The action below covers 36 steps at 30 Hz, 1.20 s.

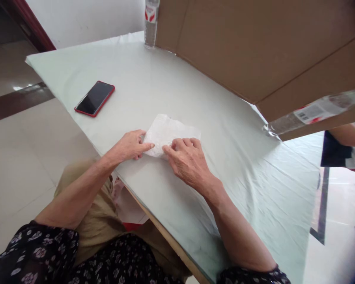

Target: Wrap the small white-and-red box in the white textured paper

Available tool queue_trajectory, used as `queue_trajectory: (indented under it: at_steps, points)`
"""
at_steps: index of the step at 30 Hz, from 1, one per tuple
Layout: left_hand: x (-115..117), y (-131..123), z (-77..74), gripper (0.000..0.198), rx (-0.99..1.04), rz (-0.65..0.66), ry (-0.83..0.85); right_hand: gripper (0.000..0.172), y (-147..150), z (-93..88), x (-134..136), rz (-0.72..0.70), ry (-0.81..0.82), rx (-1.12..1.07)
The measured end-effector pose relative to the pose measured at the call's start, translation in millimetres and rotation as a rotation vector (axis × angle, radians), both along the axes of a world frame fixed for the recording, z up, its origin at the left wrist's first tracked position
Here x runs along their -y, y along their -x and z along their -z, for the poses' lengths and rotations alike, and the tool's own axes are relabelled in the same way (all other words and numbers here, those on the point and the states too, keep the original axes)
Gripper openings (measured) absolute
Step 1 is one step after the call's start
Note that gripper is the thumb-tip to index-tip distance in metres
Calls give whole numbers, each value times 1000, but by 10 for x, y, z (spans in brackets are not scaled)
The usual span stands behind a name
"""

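A white paper tissue (168, 130) lies spread on the cloth-covered table, slightly crinkled. My left hand (133, 145) holds its left edge, thumb on top and the other fingers at the rim. Over the tissue's lower right part is my right hand (187, 159), its fingers curled and the thumb tip close to the forefinger. Whatever the right fingertips pinch is too small and partly covered to make out; a little whitish, shiny patch shows beside them.
A phone (95, 98) in a red case lies at the left. A large cardboard panel (225, 47) stands at the back right, with plastic bottles (150, 27) against its ends. The table's pale green cloth (130, 79) is wrinkled. Another person's arm (350, 138) shows at the right edge.
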<state>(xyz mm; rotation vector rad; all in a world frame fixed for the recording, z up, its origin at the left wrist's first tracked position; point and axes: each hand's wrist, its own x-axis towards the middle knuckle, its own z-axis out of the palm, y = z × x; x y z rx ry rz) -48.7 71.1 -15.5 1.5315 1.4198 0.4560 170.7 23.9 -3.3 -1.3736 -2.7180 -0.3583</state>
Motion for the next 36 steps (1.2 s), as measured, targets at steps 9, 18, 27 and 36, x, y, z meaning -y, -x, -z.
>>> queue_trajectory:
  at_steps: [9, 18, 27, 36]
  points:
    - [-6, -182, 67, 62, 112, -142, -22, 23, 20, -23, 8, 4, 20, -13]
    - [-6, -254, 69, 14, 453, -215, 210, 26, 43, 12, 6, 5, -1, -19]
    - [-5, -444, -19, 15, 500, -211, 167, 16, 53, -69, 3, 41, 82, -64]
    - [25, -340, -103, 33, 467, 46, 148, 26, -55, -237, 17, -1, 278, -188]
